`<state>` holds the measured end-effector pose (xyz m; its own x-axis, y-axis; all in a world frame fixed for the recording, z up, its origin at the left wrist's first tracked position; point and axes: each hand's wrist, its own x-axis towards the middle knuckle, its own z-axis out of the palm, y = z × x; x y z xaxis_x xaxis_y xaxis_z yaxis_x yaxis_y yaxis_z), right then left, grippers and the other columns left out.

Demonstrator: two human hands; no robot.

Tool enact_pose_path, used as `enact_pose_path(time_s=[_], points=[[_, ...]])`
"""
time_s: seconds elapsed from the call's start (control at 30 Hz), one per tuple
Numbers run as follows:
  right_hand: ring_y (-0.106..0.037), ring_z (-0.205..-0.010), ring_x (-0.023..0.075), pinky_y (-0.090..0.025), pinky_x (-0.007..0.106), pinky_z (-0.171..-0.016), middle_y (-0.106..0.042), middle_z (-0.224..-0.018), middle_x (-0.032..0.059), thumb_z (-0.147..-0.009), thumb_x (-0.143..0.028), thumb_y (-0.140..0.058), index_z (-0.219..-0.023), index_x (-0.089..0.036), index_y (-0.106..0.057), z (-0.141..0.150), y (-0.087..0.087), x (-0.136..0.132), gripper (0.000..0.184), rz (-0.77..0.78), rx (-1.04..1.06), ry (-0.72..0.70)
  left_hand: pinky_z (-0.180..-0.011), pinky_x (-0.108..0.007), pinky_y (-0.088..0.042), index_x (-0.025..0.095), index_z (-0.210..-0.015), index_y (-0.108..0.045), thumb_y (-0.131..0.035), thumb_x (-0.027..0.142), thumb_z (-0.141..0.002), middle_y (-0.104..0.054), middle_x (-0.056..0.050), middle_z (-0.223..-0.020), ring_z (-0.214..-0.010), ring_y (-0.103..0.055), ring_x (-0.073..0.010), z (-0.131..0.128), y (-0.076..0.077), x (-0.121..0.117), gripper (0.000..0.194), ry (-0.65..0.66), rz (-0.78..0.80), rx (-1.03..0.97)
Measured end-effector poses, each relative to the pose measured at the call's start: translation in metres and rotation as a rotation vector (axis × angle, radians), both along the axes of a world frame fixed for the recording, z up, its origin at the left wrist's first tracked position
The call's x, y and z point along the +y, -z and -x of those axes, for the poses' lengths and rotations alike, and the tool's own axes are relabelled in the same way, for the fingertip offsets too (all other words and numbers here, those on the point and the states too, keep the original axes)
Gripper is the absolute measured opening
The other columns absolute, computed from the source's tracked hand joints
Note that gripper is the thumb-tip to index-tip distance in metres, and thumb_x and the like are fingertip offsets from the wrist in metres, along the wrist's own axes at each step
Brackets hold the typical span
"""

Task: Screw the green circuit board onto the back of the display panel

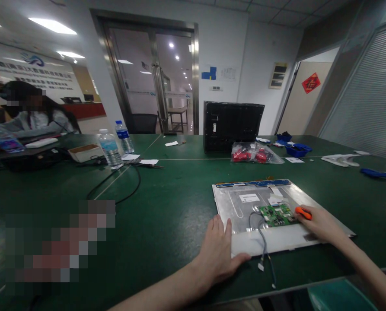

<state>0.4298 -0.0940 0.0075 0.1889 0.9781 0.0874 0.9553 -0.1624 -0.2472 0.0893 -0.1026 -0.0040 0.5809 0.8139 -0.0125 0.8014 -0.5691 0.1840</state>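
Note:
A flat metal-backed display panel (225, 203) lies on the green table in front of me. My left hand (219, 244) rests on its near left corner, with the fingers stretched out and the thumb along the front edge. A green circuit board (279, 214) sits on the panel's back, with ribbon cables behind it. My right hand (319, 222) is closed around an orange-handled tool (303, 212) at the board's right end; the tool's tip is hidden. Grey wires (263, 237) run from the board over the front edge, their white connectors hanging over the table.
Behind the panel stands a black monitor casing (233, 125), with a plastic bag of red parts (253, 154) before it. Water bottles (110, 149) and a black cable (137, 185) lie to the left. Blue trays (297, 150) are at back right. A person (37, 114) sits far left.

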Motion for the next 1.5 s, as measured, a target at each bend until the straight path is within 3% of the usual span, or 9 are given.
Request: enact_pose_path(time_s=[0.23, 0.47, 0.7, 0.9, 1.03, 1.17, 1.3, 1.5], points=[[-0.07, -0.077, 0.0277, -0.051, 0.033, -0.071, -0.074, -0.086, 0.0128, -0.08, -0.029, -0.049, -0.081, -0.02, -0.066, -0.012, 0.023, -0.014, 0.019, -0.11, -0.041, -0.123, -0.112, -0.058, -0.027, -0.003, -0.147, -0.037, -0.046, 0.069, -0.088, -0.036, -0.033, -0.149, -0.141, -0.031, -0.0476, 0.0, 0.001, 0.004, 0.094, 0.003, 0.015, -0.009], [-0.071, -0.089, 0.0278, -0.053, 0.035, -0.079, -0.073, -0.1, 0.0135, -0.076, -0.017, -0.048, -0.096, -0.019, -0.068, -0.022, 0.031, -0.015, 0.028, -0.073, -0.083, -0.207, -0.113, -0.057, -0.028, -0.003, -0.147, -0.038, -0.044, 0.068, -0.089, -0.038, -0.032, -0.149, -0.141, -0.031, -0.0465, 0.002, 0.002, 0.004, 0.092, 0.005, -0.003, -0.007], [-0.071, -0.087, 0.028, -0.053, 0.035, -0.079, -0.075, -0.096, 0.0124, -0.076, -0.018, -0.05, -0.092, -0.02, -0.068, -0.032, 0.029, -0.011, 0.024, -0.097, -0.025, -0.199, -0.112, -0.058, -0.027, -0.004, -0.145, -0.039, -0.048, 0.066, -0.087, -0.038, -0.033, -0.149, -0.14, -0.032, -0.0477, 0.001, 0.003, 0.003, 0.091, 0.0, 0.007, -0.045], [-0.07, -0.083, 0.0274, -0.051, 0.032, -0.073, -0.075, -0.092, 0.0122, -0.078, -0.017, -0.05, -0.092, -0.018, -0.068, -0.029, 0.023, 0.011, 0.024, -0.129, -0.143, 0.012, -0.112, -0.055, -0.03, 0.001, -0.141, -0.046, -0.051, 0.066, -0.084, -0.045, -0.029, -0.146, -0.137, -0.039, -0.0444, 0.0, 0.007, 0.011, 0.086, 0.053, -0.009, -0.141], [-0.07, -0.081, 0.028, -0.047, 0.031, -0.069, -0.075, -0.092, 0.0128, -0.077, -0.014, -0.05, -0.096, -0.016, -0.068, -0.029, 0.012, 0.027, 0.027, -0.137, -0.184, 0.062, -0.112, -0.053, -0.031, 0.004, -0.138, -0.049, -0.055, 0.068, -0.08, -0.046, -0.028, -0.145, -0.135, -0.041, -0.0418, -0.011, 0.01, 0.016, 0.087, 0.123, -0.001, -0.206], [-0.068, -0.081, 0.0283, -0.044, 0.03, -0.066, -0.074, -0.092, 0.0142, -0.083, -0.022, -0.051, -0.09, -0.015, -0.069, -0.023, 0.0, 0.041, 0.021, -0.121, -0.188, 0.013, -0.114, -0.052, -0.029, 0.001, -0.143, -0.042, -0.054, 0.073, -0.079, -0.037, -0.029, -0.151, -0.141, -0.033, -0.0423, -0.028, 0.014, 0.02, 0.097, 0.191, 0.024, -0.242], [-0.068, -0.074, 0.0249, -0.041, 0.028, -0.062, -0.074, -0.079, 0.0077, -0.084, -0.031, -0.056, -0.078, -0.02, -0.068, -0.006, -0.003, 0.053, 0.018, -0.056, -0.17, -0.105, -0.115, -0.054, -0.027, 0.0, -0.146, -0.039, -0.052, 0.075, -0.079, -0.031, -0.029, -0.155, -0.143, -0.028, -0.0434, -0.048, 0.017, 0.024, 0.101, 0.213, 0.054, -0.257], [-0.07, -0.081, 0.0253, -0.043, 0.026, -0.066, -0.076, -0.088, 0.0079, -0.083, -0.027, -0.058, -0.081, -0.02, -0.07, 0.005, -0.002, 0.057, 0.013, -0.034, -0.169, -0.157, -0.117, -0.053, -0.024, 0.002, -0.147, -0.038, -0.055, 0.075, -0.078, -0.029, -0.028, -0.156, -0.145, -0.026, -0.0426, -0.06, 0.021, 0.026, 0.102, 0.212, 0.064, -0.297]])
